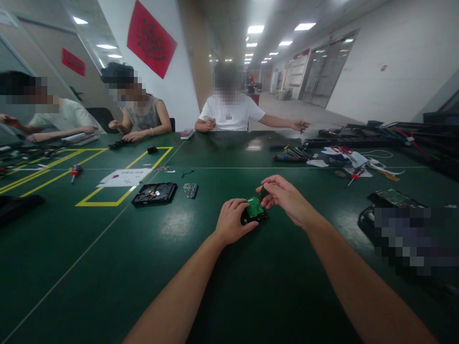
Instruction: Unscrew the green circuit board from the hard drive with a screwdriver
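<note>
My left hand (pixel 232 220) grips the near-left side of a small black hard drive (pixel 255 218) on the table, fingers over its top and thumb along its near edge. A green circuit board (pixel 255 207) faces up on the drive. My right hand (pixel 281 197) is closed round the dark handle of a small screwdriver (pixel 264 192), held over the board's right side. The tool's tip is too small to make out. To the left lie a loose circuit board (pixel 191 190) and an open black plastic case (pixel 155 194).
Three people sit along the far side of the green table (pixel 172 267). A paper sheet (pixel 124 177) and a red screwdriver (pixel 75 173) lie left. Tools, cables and a red-handled screwdriver (pixel 355 176) lie right, near another circuit board (pixel 398 197).
</note>
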Motion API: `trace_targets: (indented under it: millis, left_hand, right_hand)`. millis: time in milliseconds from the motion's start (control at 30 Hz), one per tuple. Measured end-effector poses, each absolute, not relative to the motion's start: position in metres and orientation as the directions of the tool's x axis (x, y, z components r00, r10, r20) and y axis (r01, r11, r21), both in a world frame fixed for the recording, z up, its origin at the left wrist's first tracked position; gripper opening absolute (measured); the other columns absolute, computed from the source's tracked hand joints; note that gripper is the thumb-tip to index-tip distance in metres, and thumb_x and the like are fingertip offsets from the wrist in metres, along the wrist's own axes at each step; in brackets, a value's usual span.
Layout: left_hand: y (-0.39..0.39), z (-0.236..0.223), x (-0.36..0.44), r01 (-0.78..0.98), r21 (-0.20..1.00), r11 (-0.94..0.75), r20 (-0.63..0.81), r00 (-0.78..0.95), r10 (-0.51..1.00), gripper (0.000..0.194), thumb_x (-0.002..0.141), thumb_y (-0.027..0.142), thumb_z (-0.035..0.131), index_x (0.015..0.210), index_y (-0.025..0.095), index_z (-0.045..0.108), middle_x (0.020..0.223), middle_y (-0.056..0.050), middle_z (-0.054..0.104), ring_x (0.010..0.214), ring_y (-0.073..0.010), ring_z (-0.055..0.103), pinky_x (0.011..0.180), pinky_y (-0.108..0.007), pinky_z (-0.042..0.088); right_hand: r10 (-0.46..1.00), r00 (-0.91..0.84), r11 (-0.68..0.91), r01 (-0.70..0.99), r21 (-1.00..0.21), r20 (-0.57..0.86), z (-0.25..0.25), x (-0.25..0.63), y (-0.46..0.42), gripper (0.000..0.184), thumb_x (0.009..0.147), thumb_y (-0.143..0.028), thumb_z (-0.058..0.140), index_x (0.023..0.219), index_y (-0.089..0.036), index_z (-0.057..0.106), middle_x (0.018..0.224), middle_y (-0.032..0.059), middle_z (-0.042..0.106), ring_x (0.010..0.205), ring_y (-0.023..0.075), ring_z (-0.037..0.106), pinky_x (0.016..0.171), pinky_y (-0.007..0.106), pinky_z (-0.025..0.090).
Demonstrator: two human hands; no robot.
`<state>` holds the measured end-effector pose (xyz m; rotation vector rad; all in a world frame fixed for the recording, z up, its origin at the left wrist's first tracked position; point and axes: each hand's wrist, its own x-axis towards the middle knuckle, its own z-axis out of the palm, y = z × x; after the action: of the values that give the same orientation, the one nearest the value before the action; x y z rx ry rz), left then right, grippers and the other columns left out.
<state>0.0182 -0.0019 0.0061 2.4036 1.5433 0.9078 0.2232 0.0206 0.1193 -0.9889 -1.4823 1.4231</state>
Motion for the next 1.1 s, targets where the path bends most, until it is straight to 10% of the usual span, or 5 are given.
trace_targets:
  millis: [167,467,700,1100]
  left_hand:
    - [-0.0007,0.0036,0.0183,0.782,0.426,-0.455,0.411,0.281,0.867,0.06,0.081,0.057,0.08,0.131,0.027,0.065,0.14,-0.008,0.063,0.132,-0.0338,0.054,0.114,-0.053,0.041]
    - [-0.0011,0.0049,0.0182,0.783,0.422,-0.458,0.406,0.288,0.867,0.06,0.082,0.057,0.079,0.131,0.027,0.065,0.139,-0.008,0.064,0.132,-0.0334,0.054,0.114,-0.054,0.041]
    - [-0.0012,0.0043,0.0185,0.784,0.418,-0.459,0.411,0.287,0.865,0.059,0.082,0.057,0.079,0.131,0.027,0.065,0.139,-0.008,0.063,0.132,-0.0341,0.054,0.114,-0.054,0.041]
    - [-0.0002,0.0029,0.0181,0.781,0.417,-0.465,0.42,0.289,0.86,0.06,0.082,0.057,0.079,0.132,0.026,0.065,0.138,-0.009,0.064,0.132,-0.0336,0.055,0.114,-0.054,0.041]
  right_hand:
    - [0.925,-0.369,0.129,0.081,-0.988,0.09,0.1189,0.2249,0.0227,0.023,0.094,-0.041,0.066,0.105,-0.021,0.067,0.083,-0.0003,0.064,0.065,0.0121,0.062,0.056,0.024,0.047]
    - [0.944,-0.316,0.113,0.038,-0.993,0.096,0.119,0.2229,0.0204,0.023,0.09,-0.037,0.071,0.102,-0.02,0.061,0.103,0.0062,0.072,0.072,0.0144,0.068,0.063,0.029,0.053]
    - [0.935,-0.35,0.066,0.002,-0.998,0.062,0.1185,0.2192,0.0183,0.022,0.09,-0.038,0.066,0.105,-0.022,0.067,0.065,-0.0039,0.057,0.055,0.0124,0.054,0.047,0.023,0.035]
    - [0.921,-0.382,0.054,-0.056,-0.997,0.071,0.1132,0.2208,0.0244,0.024,0.09,-0.039,0.071,0.105,-0.02,0.074,0.086,0.0019,0.066,0.068,0.0124,0.056,0.057,0.025,0.043]
